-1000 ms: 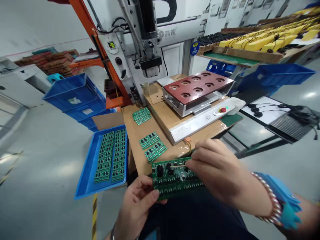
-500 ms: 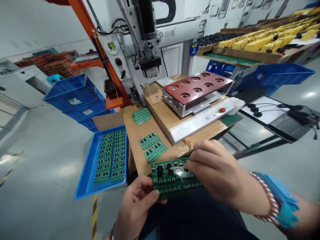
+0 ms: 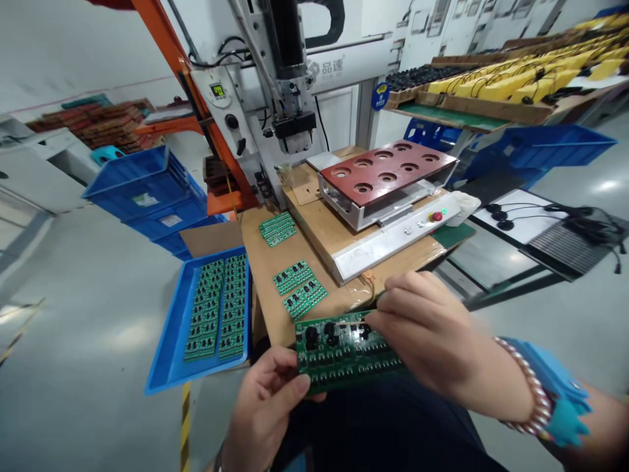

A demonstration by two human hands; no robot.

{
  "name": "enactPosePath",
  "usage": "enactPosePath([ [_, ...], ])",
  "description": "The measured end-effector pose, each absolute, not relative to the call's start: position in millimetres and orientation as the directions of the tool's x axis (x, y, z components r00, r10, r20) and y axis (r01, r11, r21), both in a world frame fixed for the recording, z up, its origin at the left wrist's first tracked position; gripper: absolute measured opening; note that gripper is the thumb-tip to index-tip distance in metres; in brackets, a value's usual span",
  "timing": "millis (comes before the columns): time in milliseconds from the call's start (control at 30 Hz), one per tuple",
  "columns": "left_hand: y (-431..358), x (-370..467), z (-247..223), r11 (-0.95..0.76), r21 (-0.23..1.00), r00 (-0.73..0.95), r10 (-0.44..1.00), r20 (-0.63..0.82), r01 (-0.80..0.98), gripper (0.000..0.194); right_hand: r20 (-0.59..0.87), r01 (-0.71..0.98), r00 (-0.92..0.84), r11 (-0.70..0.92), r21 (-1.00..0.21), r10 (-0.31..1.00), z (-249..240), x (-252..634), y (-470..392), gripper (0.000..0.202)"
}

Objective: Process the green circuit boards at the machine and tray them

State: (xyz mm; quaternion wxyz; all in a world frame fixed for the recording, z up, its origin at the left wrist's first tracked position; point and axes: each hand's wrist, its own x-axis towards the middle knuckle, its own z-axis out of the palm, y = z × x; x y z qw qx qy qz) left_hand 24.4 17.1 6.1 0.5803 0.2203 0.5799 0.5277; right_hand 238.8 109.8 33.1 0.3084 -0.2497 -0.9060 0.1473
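My left hand (image 3: 270,403) grips the left end of a green circuit board (image 3: 339,368), thumb on top and fingers beneath. The board is held over my lap, in front of the bench edge, with black round parts along its upper side and rows of small parts below. In my right hand (image 3: 427,337), closed in a pinch, is a thin pale stick (image 3: 351,322). Its tip is at the black parts near the board's upper edge; whether it touches them I cannot tell. My right hand hides the board's right end.
Two circuit boards (image 3: 304,298) and a small stack of boards (image 3: 278,229) lie on the bench. At left, a blue tray (image 3: 170,341) holds rows of boards near stacked blue crates (image 3: 142,187). Behind stands a machine with a red fixture plate (image 3: 393,169) and a control bar (image 3: 388,239).
The stick and my right hand have shifted slightly along the board's upper edge, the tip moving up and left. The board has moved a little left and tilted slightly.
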Motion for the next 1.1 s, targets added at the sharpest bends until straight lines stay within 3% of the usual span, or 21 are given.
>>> enactPosePath([
  [1100, 16.4, 28.7, 7.8, 0.325, 0.863, -0.3, 0.84, -0.452, -0.387, 0.024, 0.501, 0.361, -0.692, 0.85, -0.383, 0.52, 29.9, 235.1, 104.1, 0.021],
])
